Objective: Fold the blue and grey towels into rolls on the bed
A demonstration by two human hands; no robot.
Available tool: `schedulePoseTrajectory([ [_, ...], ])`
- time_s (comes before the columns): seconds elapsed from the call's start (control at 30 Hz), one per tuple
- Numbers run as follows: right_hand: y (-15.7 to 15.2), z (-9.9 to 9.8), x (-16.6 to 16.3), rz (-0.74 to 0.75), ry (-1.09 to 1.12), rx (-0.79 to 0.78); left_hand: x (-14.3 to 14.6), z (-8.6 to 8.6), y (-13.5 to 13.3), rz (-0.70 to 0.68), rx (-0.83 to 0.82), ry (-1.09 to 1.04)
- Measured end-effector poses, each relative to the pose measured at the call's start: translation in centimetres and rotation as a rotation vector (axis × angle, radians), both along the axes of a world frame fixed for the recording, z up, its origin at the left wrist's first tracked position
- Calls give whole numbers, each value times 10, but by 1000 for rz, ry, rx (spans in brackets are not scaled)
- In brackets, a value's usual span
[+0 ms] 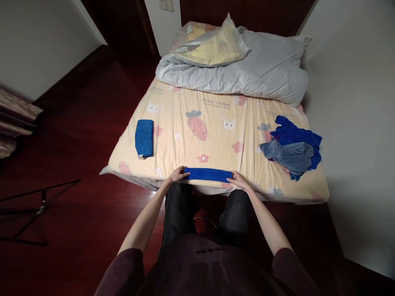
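Yellow printed bedsheet (pixel 173 154) stretches toward the grey quilt (pixel 265 65). Near the bedsheet's front edge, a narrow folded blue cloth (pixel 207 174) is between the left hand (pixel 177 174) and the right hand (pixel 238 180), each pinching one end. Ahead, bedsheet spreads widely between a folded blue towel (pixel 144 138) and a crumpled cloth pile (pixel 291 152).

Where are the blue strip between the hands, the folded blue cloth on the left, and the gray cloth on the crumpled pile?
Blue strip (pixel 207 174): head view, middle of its visible face.
Folded blue cloth (pixel 144 138): head view, middle of its top.
Gray cloth (pixel 291 155): head view, middle of its crumpled surface.
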State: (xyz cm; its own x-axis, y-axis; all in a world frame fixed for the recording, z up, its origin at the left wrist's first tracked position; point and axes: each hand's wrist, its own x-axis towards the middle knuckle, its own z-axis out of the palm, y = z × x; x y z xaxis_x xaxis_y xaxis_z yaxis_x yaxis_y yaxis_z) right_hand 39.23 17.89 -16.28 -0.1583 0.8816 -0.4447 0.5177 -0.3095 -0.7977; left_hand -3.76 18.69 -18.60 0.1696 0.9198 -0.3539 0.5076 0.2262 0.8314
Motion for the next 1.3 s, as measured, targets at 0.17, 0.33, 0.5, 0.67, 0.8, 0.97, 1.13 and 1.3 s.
schedulePoseTrajectory([
  [0.17,10,8,-3,82,-198,166,5,13,16,-72,64,144],
  [0.33,18,19,-9,171,-307,175,10,24,22,-196,77,203],
  [0.5,23,29,-15,312,-450,157,11,39,27,-317,93,222],
  [0.67,40,48,-23,534,-606,294,-1,55,17,-410,188,203],
  [0.8,70,73,-50,627,-679,454,-25,65,-2,-362,317,170],
  [0.97,132,100,-125,771,-746,650,-59,65,-24,-343,555,269],
  [1.13,207,108,-230,850,-716,807,-85,51,-34,-315,710,483],
  [1.3,273,98,-333,884,-593,855,-109,30,-27,-266,820,605],
])
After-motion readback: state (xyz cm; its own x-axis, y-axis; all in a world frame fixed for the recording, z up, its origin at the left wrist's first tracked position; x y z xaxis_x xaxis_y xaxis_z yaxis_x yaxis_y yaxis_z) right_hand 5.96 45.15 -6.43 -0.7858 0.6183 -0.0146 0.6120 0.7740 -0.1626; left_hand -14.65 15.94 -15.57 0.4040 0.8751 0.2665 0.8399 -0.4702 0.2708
